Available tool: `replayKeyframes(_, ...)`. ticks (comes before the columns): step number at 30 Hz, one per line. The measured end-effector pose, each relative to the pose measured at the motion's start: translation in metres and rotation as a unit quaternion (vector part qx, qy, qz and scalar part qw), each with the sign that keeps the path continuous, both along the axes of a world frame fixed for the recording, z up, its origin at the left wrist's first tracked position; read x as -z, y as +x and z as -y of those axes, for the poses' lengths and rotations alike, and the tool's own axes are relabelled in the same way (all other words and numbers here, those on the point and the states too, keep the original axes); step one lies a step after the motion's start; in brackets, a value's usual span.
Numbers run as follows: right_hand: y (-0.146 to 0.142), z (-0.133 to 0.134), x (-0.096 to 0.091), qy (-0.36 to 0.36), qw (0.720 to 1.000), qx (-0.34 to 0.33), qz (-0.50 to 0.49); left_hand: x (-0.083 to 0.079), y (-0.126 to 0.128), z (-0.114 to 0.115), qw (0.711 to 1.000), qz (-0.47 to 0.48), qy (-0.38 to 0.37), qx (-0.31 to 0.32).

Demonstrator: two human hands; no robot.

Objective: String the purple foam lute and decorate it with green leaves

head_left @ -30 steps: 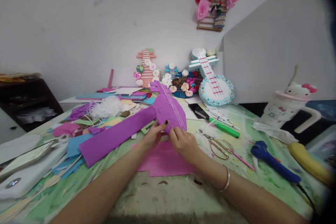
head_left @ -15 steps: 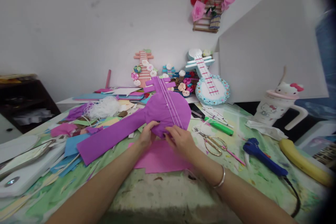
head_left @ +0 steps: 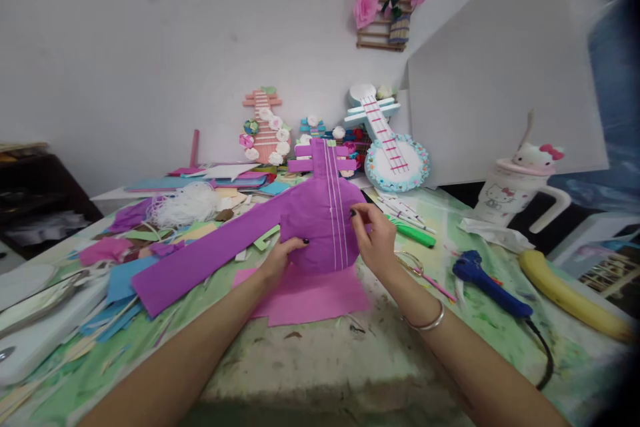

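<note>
A purple paper-covered model lute (head_left: 313, 220) stands nearly upright in front of me, with white strings (head_left: 337, 213) running down its front and crossbars near the top. My left hand (head_left: 281, 259) grips its lower left edge, thumb on the front and the other fingers hidden behind. At the right edge of the round body, my right hand (head_left: 375, 237) has thumb and forefinger closed on the purple covering. A long purple crepe paper strip (head_left: 200, 257) stretches leftward from the body. Pink paper sheets (head_left: 310, 300) lie on the table underneath.
Right of me are gold-handled scissors (head_left: 411, 261), a green cutter (head_left: 415, 233), a blue glue gun (head_left: 493, 287) with a cord, a banana (head_left: 570, 293) and a cup (head_left: 515, 190). White string (head_left: 185, 203) and paper scraps lie left. Behind stands a white-and-blue model instrument (head_left: 397, 163).
The lute has turned more upright and its bottom edge now shows smooth. My right hand has moved up from the bottom edge to the right edge, while my left hand stays low on the left.
</note>
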State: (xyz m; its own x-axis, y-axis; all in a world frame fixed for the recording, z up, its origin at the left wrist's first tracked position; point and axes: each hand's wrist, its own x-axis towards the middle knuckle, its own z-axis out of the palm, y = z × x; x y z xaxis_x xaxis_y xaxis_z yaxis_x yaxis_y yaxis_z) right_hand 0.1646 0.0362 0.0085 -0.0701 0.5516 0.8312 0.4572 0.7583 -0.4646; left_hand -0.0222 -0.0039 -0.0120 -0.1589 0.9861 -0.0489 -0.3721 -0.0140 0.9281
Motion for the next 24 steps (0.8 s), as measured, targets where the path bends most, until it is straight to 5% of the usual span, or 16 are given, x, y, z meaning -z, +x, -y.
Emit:
replayKeyframes(6, -0.006, 0.006, -0.007, 0.061, 0.981, 0.067, 0.17, -0.001, 0.008, 0.005, 0.999, -0.042, -0.001, 0.021)
replayKeyframes(10, -0.005, 0.004, -0.008, 0.061, 0.977, 0.055, 0.194, 0.0, 0.009, 0.006, 0.999, -0.049, -0.006, 0.019)
replayKeyframes(16, -0.001, 0.002, -0.004, 0.029, 0.995, -0.014, 0.097, -0.003, 0.008, 0.004, 1.0, -0.006, -0.016, -0.013)
replayKeyframes(24, 0.011, -0.002, -0.011, 0.035, 0.997, 0.042, -0.055, 0.013, -0.012, -0.011, 0.998, 0.007, -0.007, -0.063)
